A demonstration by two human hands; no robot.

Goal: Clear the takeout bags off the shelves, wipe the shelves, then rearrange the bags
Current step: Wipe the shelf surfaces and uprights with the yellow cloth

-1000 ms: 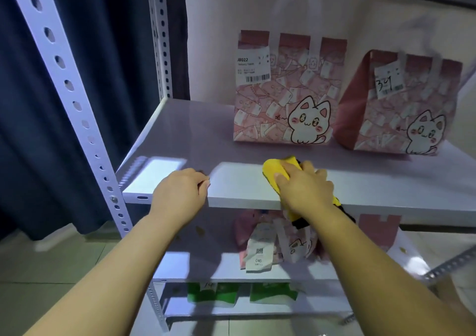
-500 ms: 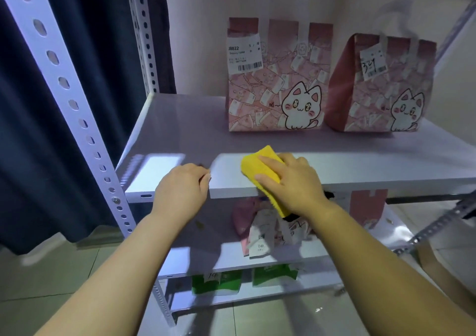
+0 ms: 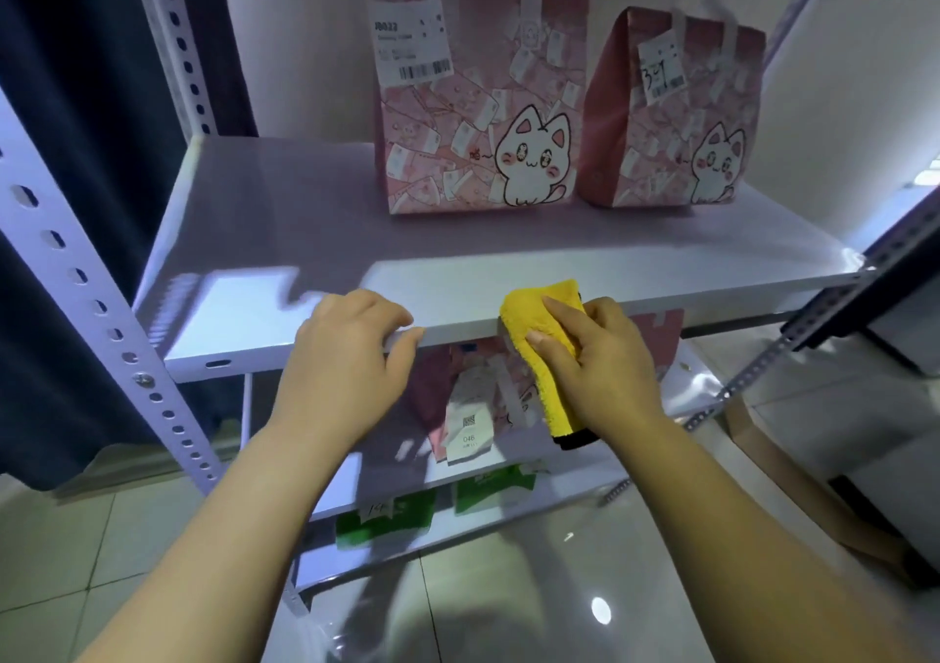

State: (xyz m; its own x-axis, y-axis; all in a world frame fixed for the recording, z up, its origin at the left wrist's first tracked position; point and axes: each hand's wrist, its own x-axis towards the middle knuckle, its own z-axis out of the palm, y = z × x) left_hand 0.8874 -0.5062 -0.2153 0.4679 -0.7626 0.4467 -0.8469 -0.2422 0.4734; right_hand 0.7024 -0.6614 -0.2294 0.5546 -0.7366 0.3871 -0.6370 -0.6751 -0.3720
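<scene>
Two pink cat-print takeout bags stand at the back of the white shelf (image 3: 285, 214): a larger bag (image 3: 473, 102) with a barcode label and a smaller bag (image 3: 676, 113) to its right. My right hand (image 3: 600, 357) grips a yellow cloth (image 3: 544, 326) folded over the shelf's front edge. My left hand (image 3: 351, 352) holds that same front edge, fingers on top and thumb along the lip. On the shelf below, a pink bag (image 3: 478, 408) with a white tag shows between my hands.
Green bags (image 3: 386, 515) sit on the lowest shelf. Perforated white uprights (image 3: 86, 301) frame the rack at left, with a dark curtain (image 3: 61, 102) behind. A metal brace (image 3: 793, 337) slants at right. Glossy tiled floor (image 3: 508, 611) lies below.
The cloth and my right hand have slid from the shelf top down onto its front edge. My left hand stays on the edge. The camera has moved closer to the rack.
</scene>
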